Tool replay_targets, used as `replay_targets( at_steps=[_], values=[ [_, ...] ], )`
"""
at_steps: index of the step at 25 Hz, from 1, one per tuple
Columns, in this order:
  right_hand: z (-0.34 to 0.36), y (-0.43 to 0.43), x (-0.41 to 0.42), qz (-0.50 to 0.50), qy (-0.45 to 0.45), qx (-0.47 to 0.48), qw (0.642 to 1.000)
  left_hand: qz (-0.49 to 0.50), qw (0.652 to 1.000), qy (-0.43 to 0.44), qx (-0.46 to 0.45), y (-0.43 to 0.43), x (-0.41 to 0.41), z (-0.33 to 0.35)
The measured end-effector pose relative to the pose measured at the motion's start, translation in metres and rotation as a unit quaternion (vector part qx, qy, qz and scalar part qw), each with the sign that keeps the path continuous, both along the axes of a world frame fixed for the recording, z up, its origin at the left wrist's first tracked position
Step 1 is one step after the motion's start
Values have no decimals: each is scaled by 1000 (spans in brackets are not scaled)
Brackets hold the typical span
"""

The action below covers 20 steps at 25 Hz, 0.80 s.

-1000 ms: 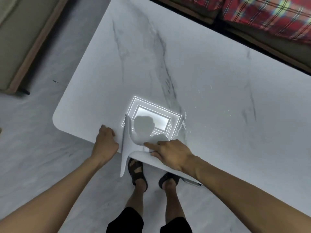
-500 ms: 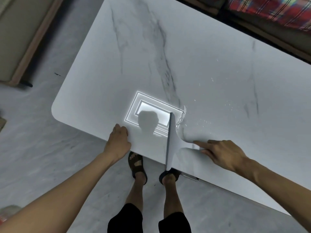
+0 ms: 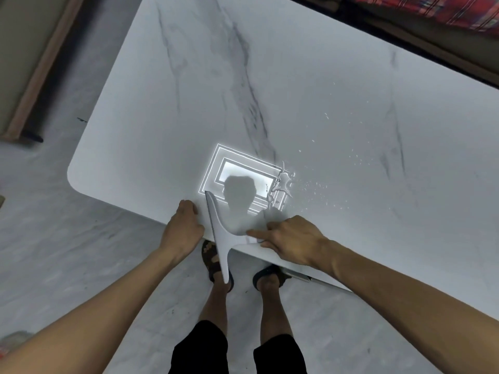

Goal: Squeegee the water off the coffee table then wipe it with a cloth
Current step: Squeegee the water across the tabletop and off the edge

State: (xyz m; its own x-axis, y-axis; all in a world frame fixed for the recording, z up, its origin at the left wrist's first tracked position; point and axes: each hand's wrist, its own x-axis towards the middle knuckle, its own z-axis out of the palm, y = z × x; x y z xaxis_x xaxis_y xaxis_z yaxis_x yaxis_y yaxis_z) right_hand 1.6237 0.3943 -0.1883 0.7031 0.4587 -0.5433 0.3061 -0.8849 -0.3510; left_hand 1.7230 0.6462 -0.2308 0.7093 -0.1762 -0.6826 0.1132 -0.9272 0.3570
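Head view: a person is standing at the near edge of a white marble coffee table (image 3: 324, 90), holding a white squeegee (image 3: 219, 238) at its rim. The right hand (image 3: 293, 242) is gripping the squeegee's handle, its index finger lying straight along it and the other fingers curling round. The blade is running crosswise to the table's near edge, its far half over the top and its near half jutting out above the person's sandalled feet (image 3: 210, 256). The left hand (image 3: 183, 229) is resting on the table edge just beside the blade, fingers bent (whether they are clasping the edge cannot be told). A small puddle of water (image 3: 283, 182) is sitting beyond the right hand, with droplets (image 3: 321, 190) scattering to its right.
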Motion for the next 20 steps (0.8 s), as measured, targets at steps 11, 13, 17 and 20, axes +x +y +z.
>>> replay_targets(
  at_steps=[11,13,17,20],
  values=[
    [14,-150,-45,-106,11,-52,993,-64,996,57,-5,-68,-34,-3],
    [24,-180,-53,-114,15,-86,990,-77,993,91,21,-75,-32,-5],
    [43,-227,-64,-127,25,-146,981,-95,987,116,64,-84,-26,-7],
    [59,-238,-71,-117,21,-161,980,-88,988,110,70,-87,-25,-7]
  ],
)
